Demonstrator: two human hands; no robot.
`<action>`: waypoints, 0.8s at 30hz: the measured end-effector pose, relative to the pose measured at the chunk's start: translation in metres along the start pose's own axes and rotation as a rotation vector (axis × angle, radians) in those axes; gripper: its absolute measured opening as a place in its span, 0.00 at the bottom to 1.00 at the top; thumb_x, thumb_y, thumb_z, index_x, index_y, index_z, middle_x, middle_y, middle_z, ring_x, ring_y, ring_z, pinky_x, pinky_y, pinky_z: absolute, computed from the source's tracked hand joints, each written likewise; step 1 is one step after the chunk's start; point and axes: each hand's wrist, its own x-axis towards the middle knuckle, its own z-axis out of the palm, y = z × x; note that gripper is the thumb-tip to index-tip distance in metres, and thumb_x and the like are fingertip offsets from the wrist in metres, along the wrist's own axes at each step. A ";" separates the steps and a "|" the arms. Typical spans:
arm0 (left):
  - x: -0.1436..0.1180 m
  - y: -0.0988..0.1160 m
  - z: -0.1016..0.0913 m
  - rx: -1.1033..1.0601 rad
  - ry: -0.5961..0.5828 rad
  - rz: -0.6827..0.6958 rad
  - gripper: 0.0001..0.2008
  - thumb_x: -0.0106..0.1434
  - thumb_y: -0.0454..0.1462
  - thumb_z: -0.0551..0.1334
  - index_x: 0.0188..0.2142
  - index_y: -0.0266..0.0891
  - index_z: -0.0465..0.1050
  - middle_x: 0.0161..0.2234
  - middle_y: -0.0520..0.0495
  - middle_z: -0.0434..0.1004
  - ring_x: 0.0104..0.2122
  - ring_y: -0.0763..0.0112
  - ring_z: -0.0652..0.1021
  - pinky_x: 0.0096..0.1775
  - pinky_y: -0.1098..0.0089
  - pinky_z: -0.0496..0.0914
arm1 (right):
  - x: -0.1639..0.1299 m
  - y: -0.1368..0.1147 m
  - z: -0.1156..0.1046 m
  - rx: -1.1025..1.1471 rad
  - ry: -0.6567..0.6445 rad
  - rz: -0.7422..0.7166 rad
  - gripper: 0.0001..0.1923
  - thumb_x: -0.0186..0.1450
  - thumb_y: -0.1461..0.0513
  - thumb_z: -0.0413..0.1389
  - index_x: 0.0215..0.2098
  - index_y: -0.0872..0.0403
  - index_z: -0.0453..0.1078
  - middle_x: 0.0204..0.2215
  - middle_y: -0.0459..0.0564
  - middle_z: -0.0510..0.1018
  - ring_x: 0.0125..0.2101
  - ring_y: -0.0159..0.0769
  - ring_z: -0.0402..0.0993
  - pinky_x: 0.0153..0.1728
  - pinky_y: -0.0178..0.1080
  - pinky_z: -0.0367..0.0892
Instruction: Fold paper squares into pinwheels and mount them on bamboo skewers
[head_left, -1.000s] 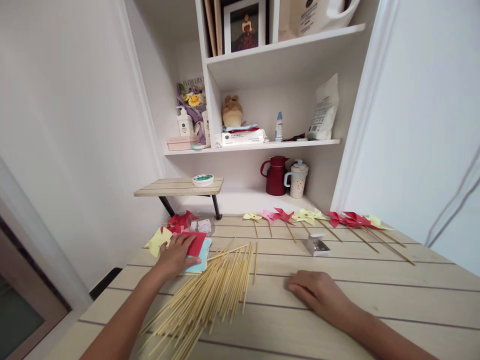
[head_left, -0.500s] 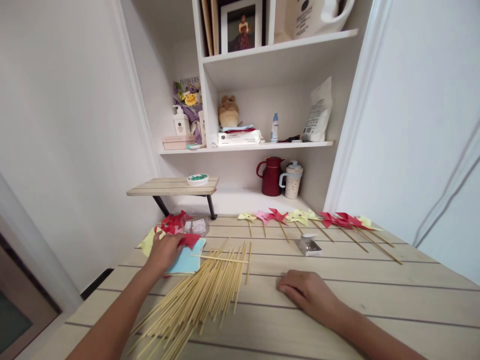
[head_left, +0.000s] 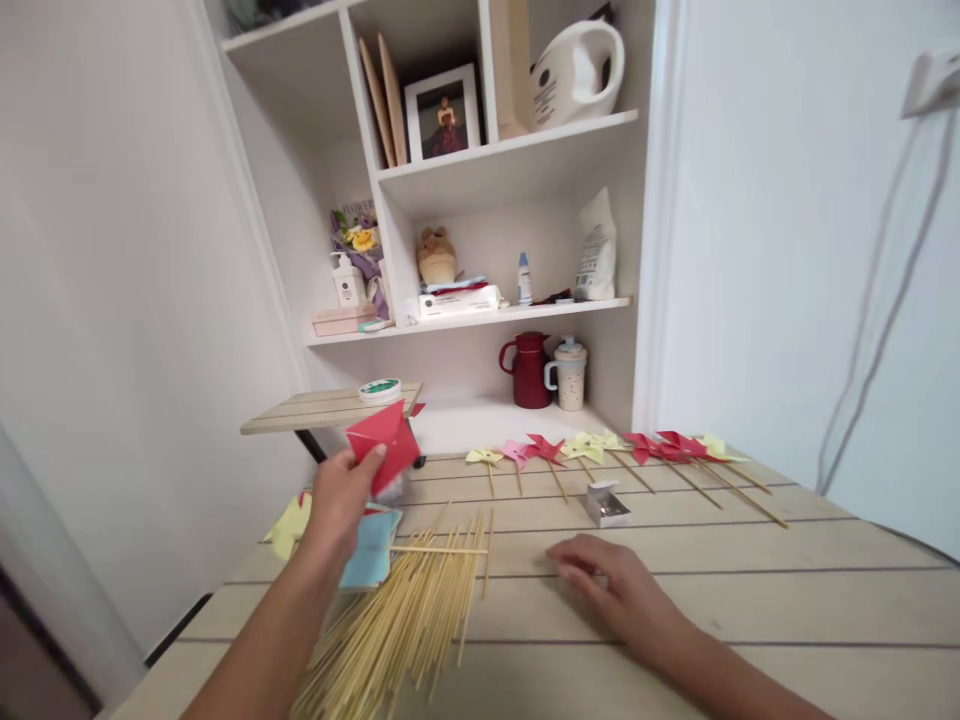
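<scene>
My left hand [head_left: 341, 495] is closed on a red paper square [head_left: 384, 440], thumb on its face, lifted above the table at the left. Line marks or slits show on the paper. Below lies a stack of light blue paper [head_left: 369, 548], with yellow paper [head_left: 287, 527] beside it, partly behind my wrist. A loose pile of thin wooden sticks [head_left: 409, 610] spreads to the right of my left forearm, one stick lying across it. My right hand [head_left: 600, 580] rests on the tabletop, fingers loosely bent and thumb apart, holding nothing.
Paper pinwheels on sticks [head_left: 585, 447] lie in a row along the back. A small open box [head_left: 606, 505] with shiny contents sits before them. A raised wooden stand [head_left: 300, 410] carries a round tub [head_left: 380, 390]. Behind are a red jug [head_left: 531, 370], a cup [head_left: 570, 375] and shelves [head_left: 517, 315].
My left hand has risen from the paper piles with the red paper square in it. My right hand stays on the table, its fingers a little straighter. The view has tilted up and turned right.
</scene>
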 end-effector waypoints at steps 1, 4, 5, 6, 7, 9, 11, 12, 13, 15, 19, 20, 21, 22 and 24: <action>-0.013 0.007 0.014 -0.268 -0.162 -0.173 0.11 0.60 0.41 0.64 0.34 0.35 0.78 0.34 0.39 0.83 0.34 0.58 0.81 0.38 0.60 0.74 | 0.001 -0.001 -0.001 0.122 0.046 0.057 0.17 0.67 0.50 0.53 0.46 0.50 0.75 0.43 0.56 0.80 0.44 0.47 0.76 0.46 0.47 0.67; -0.057 0.018 0.057 -0.800 -0.455 -0.516 0.15 0.52 0.38 0.71 0.39 0.34 0.78 0.37 0.38 0.83 0.35 0.59 0.82 0.38 0.64 0.75 | 0.003 0.000 -0.005 0.544 0.064 0.152 0.28 0.64 0.45 0.55 0.58 0.48 0.66 0.49 0.56 0.78 0.48 0.48 0.75 0.51 0.50 0.65; -0.071 0.018 0.071 -0.864 -0.508 -0.565 0.15 0.52 0.37 0.72 0.39 0.34 0.78 0.37 0.37 0.84 0.35 0.59 0.82 0.39 0.65 0.76 | 0.004 0.001 -0.008 0.662 0.075 0.186 0.30 0.65 0.43 0.52 0.59 0.48 0.65 0.50 0.56 0.77 0.50 0.47 0.74 0.53 0.51 0.64; -0.085 0.017 0.084 -0.896 -0.555 -0.588 0.16 0.52 0.37 0.72 0.40 0.33 0.78 0.37 0.37 0.84 0.36 0.59 0.83 0.38 0.66 0.76 | 0.004 0.001 -0.012 0.757 0.075 0.225 0.32 0.66 0.40 0.48 0.59 0.50 0.65 0.50 0.57 0.78 0.50 0.48 0.75 0.53 0.51 0.63; -0.097 0.015 0.096 -0.892 -0.593 -0.610 0.17 0.51 0.38 0.73 0.41 0.33 0.78 0.37 0.37 0.84 0.37 0.59 0.83 0.38 0.66 0.76 | 0.004 0.002 -0.016 0.835 0.060 0.265 0.34 0.66 0.39 0.45 0.58 0.52 0.67 0.48 0.59 0.79 0.49 0.49 0.75 0.52 0.52 0.64; -0.115 0.011 0.115 -0.876 -0.638 -0.610 0.19 0.51 0.40 0.73 0.41 0.33 0.79 0.36 0.38 0.84 0.37 0.58 0.83 0.39 0.66 0.75 | 0.002 0.000 -0.026 0.912 0.044 0.352 0.36 0.65 0.37 0.44 0.56 0.53 0.68 0.43 0.59 0.81 0.46 0.48 0.77 0.51 0.52 0.64; -0.128 0.007 0.127 -0.864 -0.681 -0.592 0.21 0.50 0.42 0.73 0.42 0.33 0.79 0.37 0.38 0.84 0.38 0.57 0.83 0.41 0.64 0.75 | 0.000 -0.005 -0.035 0.909 0.033 0.378 0.34 0.65 0.38 0.47 0.54 0.52 0.69 0.40 0.56 0.82 0.45 0.47 0.77 0.51 0.50 0.64; -0.132 0.006 0.131 -0.859 -0.703 -0.581 0.22 0.50 0.42 0.73 0.42 0.33 0.79 0.38 0.38 0.84 0.38 0.57 0.83 0.43 0.63 0.74 | -0.002 -0.008 -0.038 0.894 0.022 0.373 0.31 0.64 0.39 0.50 0.54 0.51 0.69 0.40 0.54 0.82 0.44 0.46 0.77 0.50 0.49 0.65; -0.136 0.005 0.134 -0.851 -0.724 -0.572 0.22 0.51 0.43 0.73 0.43 0.33 0.79 0.38 0.37 0.84 0.39 0.56 0.82 0.44 0.62 0.74 | -0.003 -0.011 -0.040 0.873 0.035 0.377 0.28 0.62 0.43 0.57 0.52 0.50 0.70 0.40 0.53 0.82 0.43 0.44 0.78 0.48 0.47 0.66; -0.140 0.005 0.137 -0.819 -0.745 -0.558 0.22 0.52 0.43 0.72 0.44 0.33 0.79 0.39 0.37 0.84 0.38 0.56 0.82 0.45 0.61 0.73 | -0.005 -0.016 -0.041 0.871 0.037 0.388 0.29 0.54 0.51 0.68 0.51 0.50 0.70 0.37 0.50 0.82 0.38 0.42 0.78 0.43 0.44 0.69; -0.143 0.003 0.138 -0.777 -0.759 -0.523 0.22 0.56 0.45 0.69 0.46 0.34 0.78 0.39 0.38 0.84 0.38 0.55 0.82 0.45 0.59 0.73 | -0.005 -0.021 -0.035 0.888 0.028 0.384 0.21 0.51 0.54 0.70 0.39 0.55 0.75 0.30 0.49 0.82 0.32 0.38 0.78 0.38 0.40 0.70; -0.143 0.001 0.138 -0.782 -0.765 -0.512 0.22 0.57 0.46 0.68 0.47 0.34 0.78 0.39 0.38 0.84 0.39 0.55 0.82 0.46 0.59 0.72 | -0.005 -0.020 -0.033 0.878 0.038 0.389 0.19 0.52 0.53 0.69 0.35 0.56 0.76 0.29 0.49 0.82 0.30 0.37 0.77 0.37 0.40 0.69; -0.143 0.000 0.138 -0.782 -0.768 -0.501 0.22 0.58 0.46 0.67 0.47 0.35 0.78 0.40 0.39 0.84 0.39 0.55 0.81 0.46 0.60 0.72 | -0.004 -0.020 -0.032 0.865 0.052 0.397 0.18 0.53 0.52 0.69 0.33 0.57 0.76 0.28 0.49 0.82 0.29 0.36 0.76 0.37 0.39 0.69; -0.143 -0.002 0.138 -0.776 -0.766 -0.491 0.22 0.58 0.47 0.67 0.47 0.36 0.78 0.41 0.40 0.83 0.40 0.55 0.81 0.46 0.60 0.72 | -0.004 -0.019 -0.032 0.854 0.068 0.406 0.18 0.53 0.52 0.69 0.33 0.57 0.76 0.28 0.49 0.82 0.28 0.35 0.76 0.36 0.39 0.68; -0.143 -0.005 0.139 -0.744 -0.758 -0.482 0.21 0.58 0.48 0.67 0.46 0.37 0.80 0.41 0.41 0.84 0.41 0.56 0.81 0.47 0.61 0.71 | -0.003 -0.016 -0.032 0.835 0.102 0.418 0.19 0.53 0.51 0.68 0.34 0.57 0.76 0.28 0.48 0.82 0.28 0.35 0.75 0.34 0.38 0.67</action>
